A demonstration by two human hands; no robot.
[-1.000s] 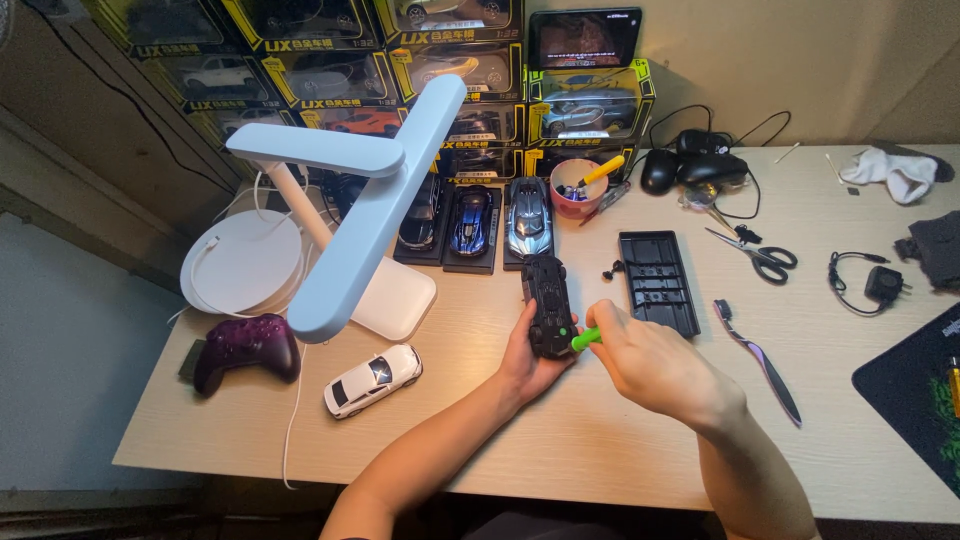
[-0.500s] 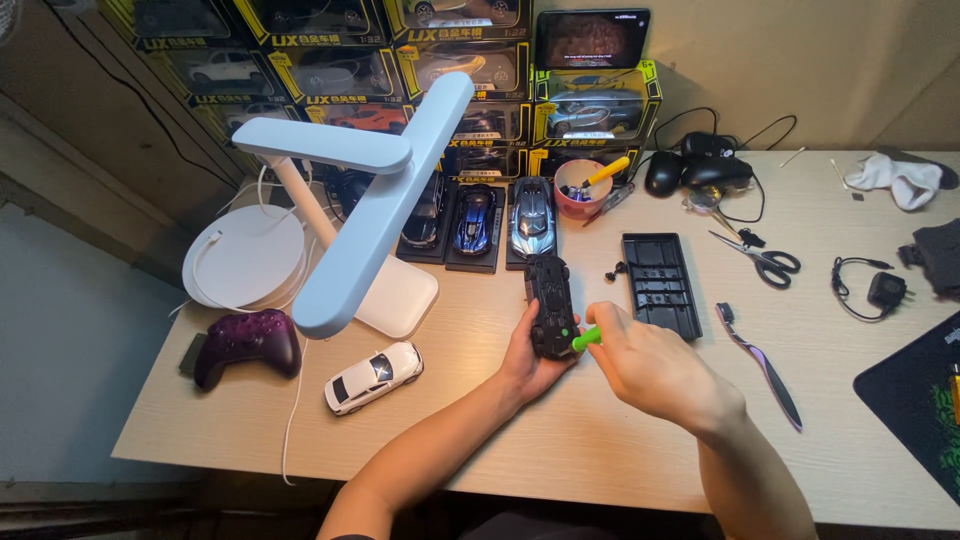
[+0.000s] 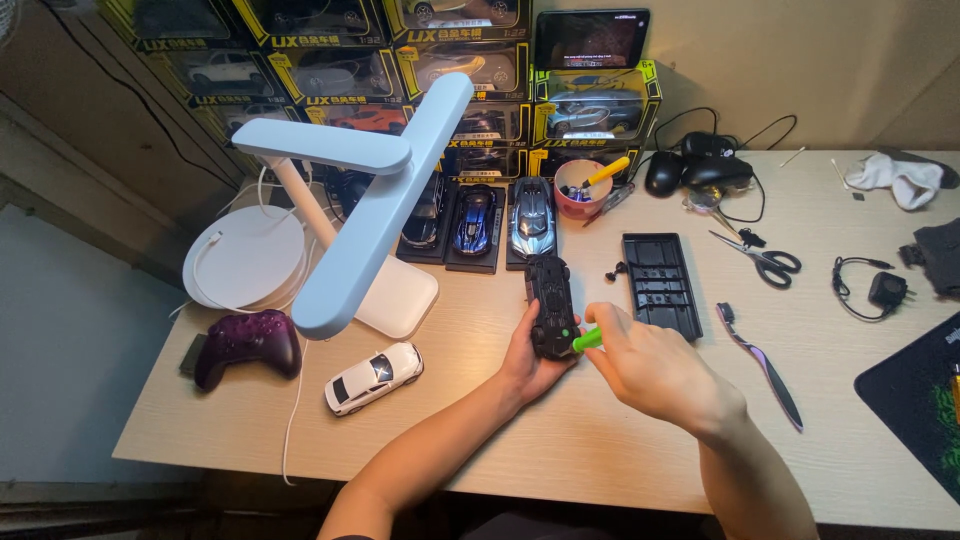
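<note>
Your left hand (image 3: 528, 362) cups one black toy car (image 3: 551, 306), underside up, just above the desk's (image 3: 620, 450) middle; your right hand (image 3: 655, 368) pinches one green-handled screwdriver (image 3: 587, 340) against it. Nearer left lie one white toy car (image 3: 373, 377) and one purple game controller (image 3: 248, 345). Beyond stand three display cars (image 3: 478, 218) and one white desk lamp (image 3: 365, 205).

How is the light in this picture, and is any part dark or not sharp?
Head view: the wooden desk is evenly lit and sharp; the upper left corner is dim; left hand holding the black upturned toy car and right hand with the green-handled tool look clear.
</note>
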